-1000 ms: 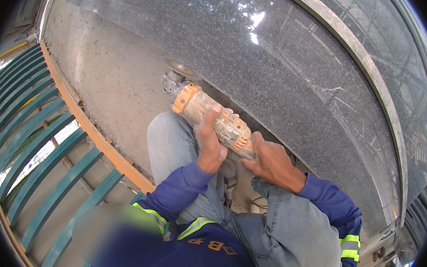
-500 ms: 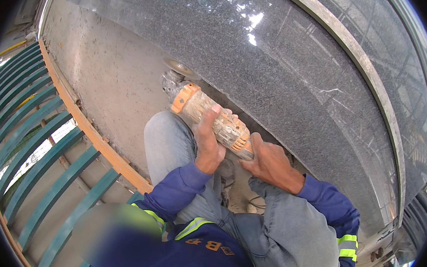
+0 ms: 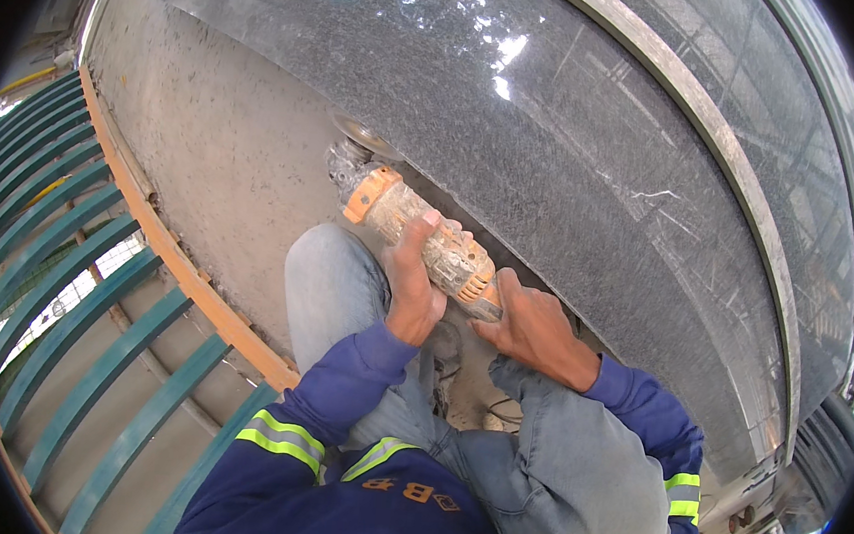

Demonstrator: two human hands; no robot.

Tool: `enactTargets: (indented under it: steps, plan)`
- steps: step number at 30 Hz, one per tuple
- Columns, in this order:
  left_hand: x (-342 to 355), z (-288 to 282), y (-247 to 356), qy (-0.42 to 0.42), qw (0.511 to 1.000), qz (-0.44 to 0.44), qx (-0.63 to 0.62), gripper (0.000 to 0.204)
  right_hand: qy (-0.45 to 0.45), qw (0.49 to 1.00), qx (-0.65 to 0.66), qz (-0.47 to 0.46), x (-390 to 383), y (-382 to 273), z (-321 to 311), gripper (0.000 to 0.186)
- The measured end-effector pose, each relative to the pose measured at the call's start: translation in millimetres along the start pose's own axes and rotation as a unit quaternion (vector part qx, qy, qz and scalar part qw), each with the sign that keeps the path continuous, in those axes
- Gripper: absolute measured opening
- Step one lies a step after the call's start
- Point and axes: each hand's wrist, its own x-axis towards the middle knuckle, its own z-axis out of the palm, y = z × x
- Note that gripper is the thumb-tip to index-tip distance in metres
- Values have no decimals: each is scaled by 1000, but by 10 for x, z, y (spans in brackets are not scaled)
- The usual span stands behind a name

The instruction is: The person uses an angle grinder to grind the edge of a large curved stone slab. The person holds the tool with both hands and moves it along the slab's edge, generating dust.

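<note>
An orange, dust-caked angle grinder [image 3: 420,228] lies slantwise across my hands, its head pointing to the far left. My left hand [image 3: 416,284] wraps round the middle of its body, thumb on top. Farther back, my right hand [image 3: 539,326] grips the rear end of the tool. The round disc [image 3: 365,136] at the grinder's head is at the lower edge of a dark grey polished stone slab [image 3: 557,147]; whether it touches the edge I cannot tell. The undersides of both hands and part of the fingers are hidden.
Green railing bars [image 3: 110,342] with an orange-brown wooden rail [image 3: 186,273] curve along my left. Dusty concrete floor [image 3: 228,121] lies between rail and slab. A pale strip [image 3: 700,113] crosses the slab's far side. My bent knees [image 3: 331,280] are close to the grinder.
The grinder and both hands keep almost the same place and grip. The view has shifted slightly, and more of my left sleeve now shows.
</note>
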Motion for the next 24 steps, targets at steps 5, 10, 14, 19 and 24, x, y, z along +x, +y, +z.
enactTargets:
  steps: [5,10,14,19,24]
  plan:
    - [111,-110,-25,-10,1000,-23,12,40,-4,1000,0,9,28,-29,17,55]
    - [125,-105,-46,0,1000,-8,-9,35,2,1000,-19,-1,61,-55,-20,50]
    - [173,-101,-54,2,999,13,-32,31,3,1000,-17,-14,120,-39,-27,50]
    - [161,-110,-59,11,1000,-10,-25,34,13,999,-24,-18,79,-1,31,51]
    - [70,-123,-27,-6,1000,-21,11,42,5,1000,-16,6,32,-85,-8,51]
